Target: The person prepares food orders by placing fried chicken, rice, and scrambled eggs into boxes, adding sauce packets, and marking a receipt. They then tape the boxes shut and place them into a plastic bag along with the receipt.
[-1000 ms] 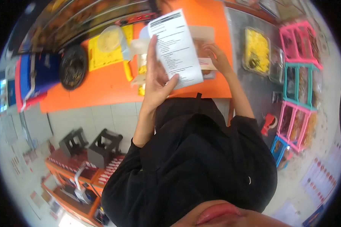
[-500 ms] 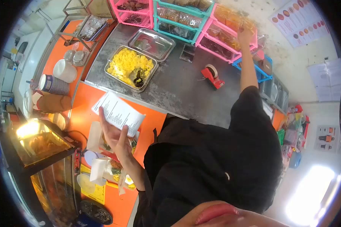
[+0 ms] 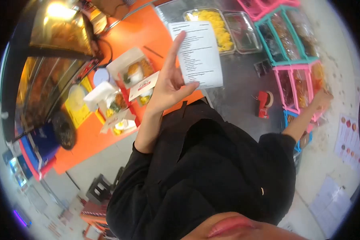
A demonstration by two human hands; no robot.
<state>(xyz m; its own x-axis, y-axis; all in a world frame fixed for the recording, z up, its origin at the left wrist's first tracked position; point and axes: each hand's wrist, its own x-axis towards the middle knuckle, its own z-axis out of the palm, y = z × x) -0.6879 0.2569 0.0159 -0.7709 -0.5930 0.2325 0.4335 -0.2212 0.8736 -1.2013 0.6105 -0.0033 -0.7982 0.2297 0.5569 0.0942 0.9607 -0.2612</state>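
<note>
My left hand (image 3: 173, 86) holds a white printed paper slip (image 3: 201, 54) between thumb and fingers, above the counter's edge. On the right, my right hand (image 3: 322, 100) reaches to the top of a pink basket (image 3: 294, 88) holding bagged items. Its fingers are bent against the orange packets (image 3: 317, 76), and what they hold, if anything, is too small to make out. Below and left of the slip, opened food boxes (image 3: 126, 64) with food inside stand on the orange counter (image 3: 84, 150).
A tray of yellow food (image 3: 224, 38) sits beside an empty metal tray (image 3: 244, 34). A red tape dispenser (image 3: 263, 105) lies on the grey counter (image 3: 240, 100). Teal baskets (image 3: 284, 36) stand at the upper right. A glass warming cabinet (image 3: 48, 76) is at the left.
The view has turned toward the food boxes, which now show more fully. The slip is still in my left hand, and my right hand remains at the pink basket.
</note>
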